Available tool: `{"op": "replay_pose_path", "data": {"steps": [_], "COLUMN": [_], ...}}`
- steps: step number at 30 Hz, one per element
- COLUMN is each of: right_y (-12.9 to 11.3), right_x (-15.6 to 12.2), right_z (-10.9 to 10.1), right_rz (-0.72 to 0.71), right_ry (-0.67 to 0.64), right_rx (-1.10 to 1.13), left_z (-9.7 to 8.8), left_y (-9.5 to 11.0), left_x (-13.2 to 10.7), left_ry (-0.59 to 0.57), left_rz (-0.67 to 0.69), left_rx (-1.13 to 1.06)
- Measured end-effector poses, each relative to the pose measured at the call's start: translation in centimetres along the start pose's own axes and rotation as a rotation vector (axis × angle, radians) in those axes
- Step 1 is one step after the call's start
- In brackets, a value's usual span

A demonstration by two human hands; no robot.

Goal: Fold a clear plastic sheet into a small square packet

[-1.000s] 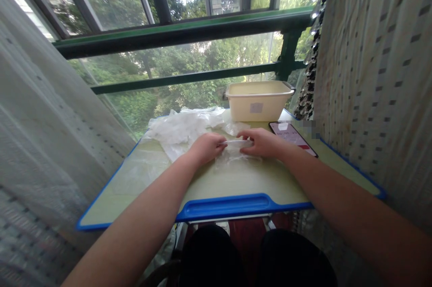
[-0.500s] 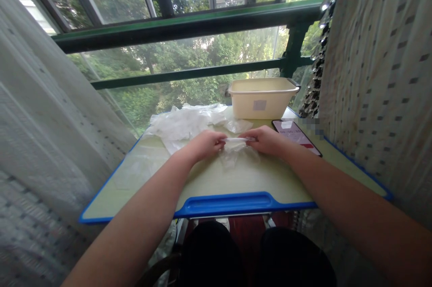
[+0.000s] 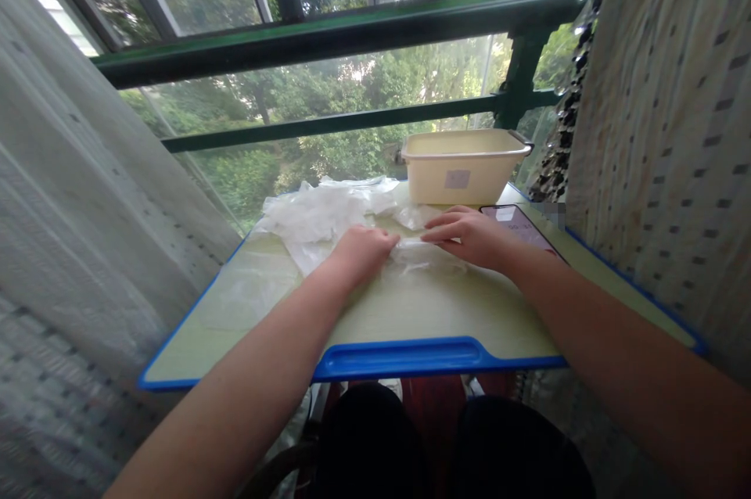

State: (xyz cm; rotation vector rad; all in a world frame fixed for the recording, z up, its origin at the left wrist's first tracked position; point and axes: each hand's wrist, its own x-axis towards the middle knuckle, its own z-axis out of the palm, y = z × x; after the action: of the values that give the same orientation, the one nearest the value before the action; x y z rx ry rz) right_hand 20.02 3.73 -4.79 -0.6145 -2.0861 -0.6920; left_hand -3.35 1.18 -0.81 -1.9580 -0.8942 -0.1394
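A clear, thin plastic bag (image 3: 418, 252) lies on the table between my hands, its upper edge folded into a narrow strip. My left hand (image 3: 369, 245) is closed over the left end of that strip, with the fingertips mostly hidden. At the right end, my right hand (image 3: 469, 236) has its fingers stretched out and somewhat apart, the tips lying on or just over the plastic. Behind my left hand spreads a crumpled heap of whitish plastic bags (image 3: 320, 210).
A cream plastic tub (image 3: 493, 180) with a small label stands at the back right. Beside my right wrist lies a phone (image 3: 522, 224), partly covered by the forearm. The table (image 3: 235, 335) has a raised blue rim (image 3: 404, 357). Curtains flank both sides, and a green railing runs behind.
My right hand has loosened its pinch on the bag and stretched its fingers. Both hands and the plastic strip have come down closer to the tabletop. The view has shifted slightly.
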Motion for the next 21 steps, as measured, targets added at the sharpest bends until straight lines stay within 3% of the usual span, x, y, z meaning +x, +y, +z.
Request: {"op": "replay_pose_path", "data": {"steps": [5, 9, 13, 17, 19, 21], "right_y": [0.7, 0.7, 0.2, -0.2, -0.2, -0.1], "right_x": [-0.2, -0.4, -0.3, 0.2, 0.4, 0.4], "right_z": [0.3, 0.3, -0.2, -0.8, -0.9, -0.9], "right_rz": [0.065, 0.054, 0.088, 0.246, 0.373, 0.495], "right_ry": [-0.111, -0.108, -0.16, -0.385, -0.388, -0.311], "right_rx": [0.059, 0.035, 0.003, 0.166, 0.309, 0.387], "left_z": [-1.1, -2.1, -1.5, -0.5, -0.4, -0.5], "left_y": [0.8, 0.6, 0.2, -0.1, -0.1, -0.1], "left_x": [-0.5, -0.8, -0.6, -0.4, -0.4, -0.3], "left_ry": [-0.07, -0.15, -0.137, -0.122, -0.158, -0.178], "left_rz": [-0.002, -0.062, -0.125, -0.161, -0.204, -0.241], "left_rx": [-0.045, -0.257, -0.401, -0.448, -0.457, -0.46]}}
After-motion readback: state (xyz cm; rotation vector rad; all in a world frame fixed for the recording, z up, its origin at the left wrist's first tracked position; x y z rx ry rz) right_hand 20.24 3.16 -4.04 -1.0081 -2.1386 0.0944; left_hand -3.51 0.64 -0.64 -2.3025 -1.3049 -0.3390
